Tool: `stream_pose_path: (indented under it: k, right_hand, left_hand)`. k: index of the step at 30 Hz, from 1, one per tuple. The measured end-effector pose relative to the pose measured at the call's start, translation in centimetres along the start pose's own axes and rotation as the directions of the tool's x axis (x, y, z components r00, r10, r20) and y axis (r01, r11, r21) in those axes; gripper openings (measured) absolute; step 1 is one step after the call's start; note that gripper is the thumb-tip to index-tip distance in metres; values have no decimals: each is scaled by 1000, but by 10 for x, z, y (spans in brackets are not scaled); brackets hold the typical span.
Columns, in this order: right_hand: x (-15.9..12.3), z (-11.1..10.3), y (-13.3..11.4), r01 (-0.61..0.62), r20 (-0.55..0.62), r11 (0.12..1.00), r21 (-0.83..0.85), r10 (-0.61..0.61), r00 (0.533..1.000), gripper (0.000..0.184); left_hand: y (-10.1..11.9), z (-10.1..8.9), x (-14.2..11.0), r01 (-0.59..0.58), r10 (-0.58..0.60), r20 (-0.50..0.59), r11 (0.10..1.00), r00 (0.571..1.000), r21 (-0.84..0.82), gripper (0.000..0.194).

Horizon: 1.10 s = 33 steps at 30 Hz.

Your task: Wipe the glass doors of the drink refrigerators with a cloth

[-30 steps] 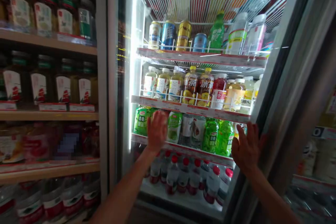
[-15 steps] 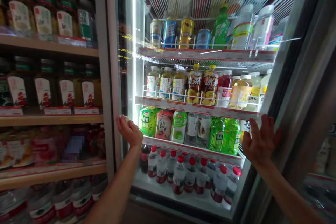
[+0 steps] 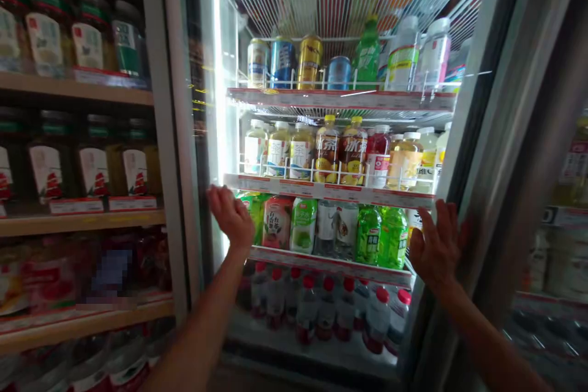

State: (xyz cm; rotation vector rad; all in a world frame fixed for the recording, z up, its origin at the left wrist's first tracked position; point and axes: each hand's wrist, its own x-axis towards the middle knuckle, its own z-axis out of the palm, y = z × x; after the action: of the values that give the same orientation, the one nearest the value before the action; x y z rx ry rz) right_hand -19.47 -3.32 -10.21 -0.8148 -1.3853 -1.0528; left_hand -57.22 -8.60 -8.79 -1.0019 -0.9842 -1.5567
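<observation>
The cooler (image 3: 328, 190) is filling the frame's centre. At centre left, the left hand (image 3: 233, 217) is now partly covering the leftmost green bottle (image 3: 259, 211), uncovered half a second earlier. At lower right, the right hand (image 3: 436, 248) is remaining before the cooler's right edge. Each grip is showing released; contact cannot be told.

Frame (image 3: 515, 92): smooth, satin metal
Glass (image 3: 198, 153): glossy, reflective
Cans (image 3: 310, 62): shiny metal
Bottles (image 3: 327, 152): smooth, glossy plastic
Rack (image 3: 275, 12): white-coated metal wire
Shelf (image 3: 82, 223): matt, wood-like
</observation>
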Motion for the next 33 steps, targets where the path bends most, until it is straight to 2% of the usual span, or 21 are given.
stream_pose_path:
  k: [2, 3, 4, 5, 6, 7, 9, 10, 12, 15, 17, 18, 19, 20, 21, 22, 24, 27, 30, 32, 33]
  right_hand:
    - [-1, 0, 0, -1, -1, 1000, 3, 1, 1000, 48]
    - [-1, 0, 1, -1, 0, 1000, 8, 1, 1000, 48]
    - [-1, 0, 1, -1, 3, 1000, 14, 1, 1000, 47]
    - [-1, 0, 2, -3, 5, 1000, 22, 3, 1000, 47]
    - [-1, -1, 2, -3, 8, 1000, 29, 3, 1000, 47]
    - [-1, -1, 2, -4, 10, 999, 36, 4, 1000, 48]
    - [-1, -1, 2, -6, 10, 999, 42, 6, 1000, 48]
    - [-1, 0, 1, -7, 8, 999, 43, 7, 1000, 49]
    - [0, 0, 1, -11, 5, 999, 43, 11, 1000, 50]
    - [-1, 0, 2, -13, 4, 999, 43, 13, 1000, 52]
    - [-1, -1, 3, -6, 11, 999, 47, 6, 1000, 53]
    - [-1, -2, 4, 1, 16, 999, 50, -2, 1000, 53]
    - [-1, -2, 4, 7, 20, 998, 55, -8, 1000, 53]
    - [-1, -3, 4, 12, 24, 998, 58, -13, 1000, 53]
    - [-1, -3, 4, 13, 24, 998, 57, -15, 1000, 53]
    - [0, -3, 3, 11, 23, 999, 52, -13, 1000, 53]
    - [1, -3, 2, 4, 16, 999, 38, -4, 1000, 53]
    - [0, -2, 0, 6, 3, 1000, 27, -6, 1000, 52]
    - [-1, -4, 1, 17, 0, 999, 30, -17, 1000, 52]
    - [1, -5, 3, 24, 14, 999, 40, -24, 1000, 52]
    - [4, -6, 5, 26, 16, 999, 48, -27, 1000, 52]
  left_hand:
    - [24, 7, -5, -84, 88, 101, 995, 991, -49, 48]
    - [38, 10, -9, -215, 236, 197, 969, 952, -121, 47]
    - [48, 12, -11, -338, 379, 273, 923, 884, -186, 46]
    - [53, 14, -10, -414, 470, 319, 881, 823, -228, 45]
    - [52, 14, -7, -436, 487, 329, 873, 809, -219, 43]
    - [45, 14, 0, -397, 427, 301, 904, 853, -157, 41]
    - [24, 14, 19, -154, 150, 123, 988, 981, 25, 40]
    - [15, 14, 27, -71, 68, 53, 996, 996, 54, 43]
    - [14, 18, 36, 9, -8, -21, 998, 1000, 68, 47]
    - [52, 28, 28, -173, 177, 144, 984, 974, -37, 47]
    - [73, 33, 24, -359, 406, 318, 912, 857, -199, 46]
    - [74, 34, 27, -362, 418, 363, 907, 833, -214, 45]
    - [68, 33, 33, -308, 350, 378, 936, 857, -170, 46]
    - [56, 31, 42, -199, 213, 354, 977, 911, -76, 47]
    - [40, 29, 52, -5, -9, 281, 999, 960, 49, 50]
    - [24, 27, 63, 102, -122, 214, 990, 969, 100, 56]
    - [4, 25, 80, 189, -209, 158, 973, 965, 128, 60]
    - [21, 30, 79, 115, -129, 195, 990, 972, 82, 57]
    - [54, 40, 67, -114, 125, 344, 992, 931, -54, 47]
    - [53, 43, 70, -181, 207, 375, 978, 904, -105, 43]
    - [44, 43, 76, -154, 175, 342, 984, 923, -87, 44]
